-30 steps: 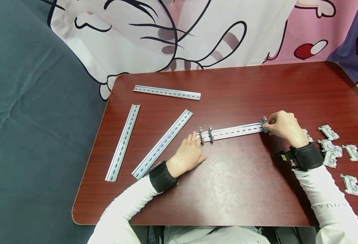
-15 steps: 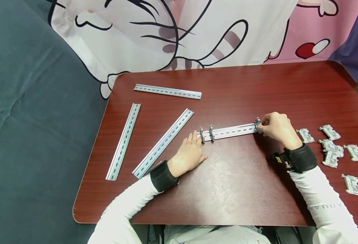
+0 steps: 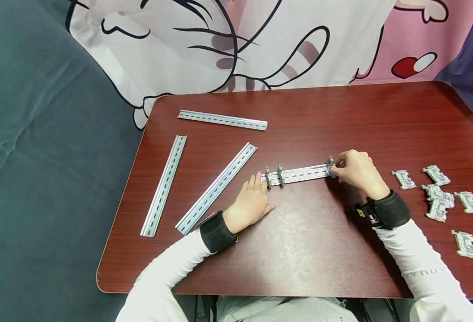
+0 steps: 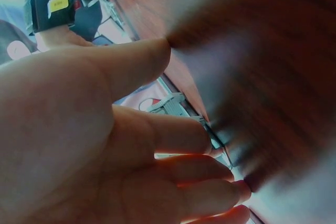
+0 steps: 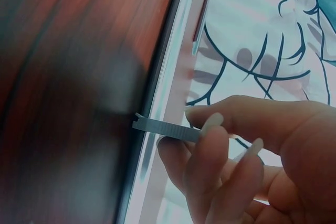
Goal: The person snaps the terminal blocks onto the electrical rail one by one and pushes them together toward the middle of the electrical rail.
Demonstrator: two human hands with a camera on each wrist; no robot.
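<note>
A slotted metal DIN rail lies crosswise in front of the person. My left hand rests at its left end, fingers straight and fingertips against the rail. Two grey rail clips stand upright across the rail beside those fingers, the outer clip and the inner clip. Toward the right end, my right hand pinches a third clip between thumb and fingers; it sits across the rail in the right wrist view. The rail's right end is hidden behind that hand.
Three more rails lie around the left side: a far rail, a left rail and a slanted rail close to my left forearm. Several loose clips are scattered at the right, including a near clip and a lone clip.
My right hand has slid leftward along the rail with the pinched clip, away from the loose clips. The left hand has stayed at the rail's left end.
</note>
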